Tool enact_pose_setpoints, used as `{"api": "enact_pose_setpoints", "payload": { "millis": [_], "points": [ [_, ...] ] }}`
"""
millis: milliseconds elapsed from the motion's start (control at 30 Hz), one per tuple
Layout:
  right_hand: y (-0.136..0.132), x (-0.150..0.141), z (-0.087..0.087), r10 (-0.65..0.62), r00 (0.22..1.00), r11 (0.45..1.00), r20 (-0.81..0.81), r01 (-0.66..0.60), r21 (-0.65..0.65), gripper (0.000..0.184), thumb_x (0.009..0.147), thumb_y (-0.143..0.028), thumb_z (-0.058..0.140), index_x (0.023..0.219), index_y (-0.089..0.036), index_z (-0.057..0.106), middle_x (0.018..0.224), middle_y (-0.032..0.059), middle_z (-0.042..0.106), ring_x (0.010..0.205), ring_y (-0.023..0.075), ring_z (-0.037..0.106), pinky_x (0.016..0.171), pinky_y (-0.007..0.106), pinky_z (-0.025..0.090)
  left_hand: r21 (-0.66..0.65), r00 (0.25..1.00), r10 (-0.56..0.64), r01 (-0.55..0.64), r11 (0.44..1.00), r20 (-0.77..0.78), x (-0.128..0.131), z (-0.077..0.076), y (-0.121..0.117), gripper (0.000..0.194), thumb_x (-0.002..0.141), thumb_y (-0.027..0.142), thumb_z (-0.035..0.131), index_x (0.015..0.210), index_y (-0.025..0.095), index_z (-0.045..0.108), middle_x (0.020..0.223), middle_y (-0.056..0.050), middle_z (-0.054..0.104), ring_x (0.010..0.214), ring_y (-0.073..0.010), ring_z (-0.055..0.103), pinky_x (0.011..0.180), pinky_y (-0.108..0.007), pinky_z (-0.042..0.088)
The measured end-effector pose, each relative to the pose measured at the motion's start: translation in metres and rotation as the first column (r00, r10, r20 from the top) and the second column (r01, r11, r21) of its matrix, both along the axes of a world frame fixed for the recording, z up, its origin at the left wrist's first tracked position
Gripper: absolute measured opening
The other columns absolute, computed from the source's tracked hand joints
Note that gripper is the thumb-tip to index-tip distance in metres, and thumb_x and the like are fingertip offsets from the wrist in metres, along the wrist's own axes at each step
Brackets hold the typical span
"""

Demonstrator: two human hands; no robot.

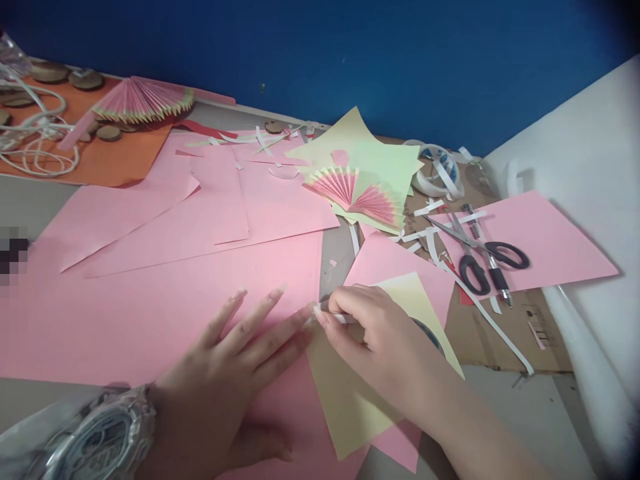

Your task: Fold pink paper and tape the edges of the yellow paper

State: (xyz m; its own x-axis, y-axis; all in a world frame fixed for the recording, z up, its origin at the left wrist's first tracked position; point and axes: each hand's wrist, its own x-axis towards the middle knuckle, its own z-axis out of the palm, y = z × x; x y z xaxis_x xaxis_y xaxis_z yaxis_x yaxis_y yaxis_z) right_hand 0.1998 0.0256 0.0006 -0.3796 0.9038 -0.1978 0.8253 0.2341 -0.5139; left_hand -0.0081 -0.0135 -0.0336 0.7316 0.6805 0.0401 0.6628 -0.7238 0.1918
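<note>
My left hand [230, 367] lies with its fingers spread on a large sheet of pink paper [165, 327]. Its index fingertip touches the sheet's right edge, close to my right fingertips. My right hand [370, 327] is closed in a pinch on a white strip of tape [345, 319] at that same edge. Most of the strip is hidden under the hand. Beneath my right hand is a pale yellow sheet [345, 413], and part of a dark round edge [429, 333] shows behind the wrist; what it belongs to is hidden.
Black-handled scissors [473, 250] and a pen [500, 283] rest on pink paper at right, over cardboard [510, 340]. Folded paper fans [350, 197] lie on pale green sheets, near a tape roll [440, 173]. Another pink fan [145, 100] and a white cord [45, 133] are at far left.
</note>
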Motion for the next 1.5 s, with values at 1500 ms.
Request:
{"api": "enact_pose_setpoints", "payload": {
  "millis": [1500],
  "points": [
    [-0.0005, -0.0004, -0.0097, 0.044, 0.989, 0.996, 0.139, -0.055, 0.076, 0.034, 0.084, -0.016, 0.046, 0.061, -0.020, 0.021, 0.053, -0.0063, 0.033, 0.053, 0.0107, 0.032, 0.061, 0.025, 0.025, -0.062, 0.998, 0.014, -0.010, 0.998, 0.053, -0.0014, -0.0010, 0.0013, 0.089, 0.079, 0.071, 0.036, 0.146, 0.016, 0.013, 0.151, -0.003, 0.021, 0.139, -0.0254, 0.013, 0.113, -0.040, -0.004]
  ]
}}
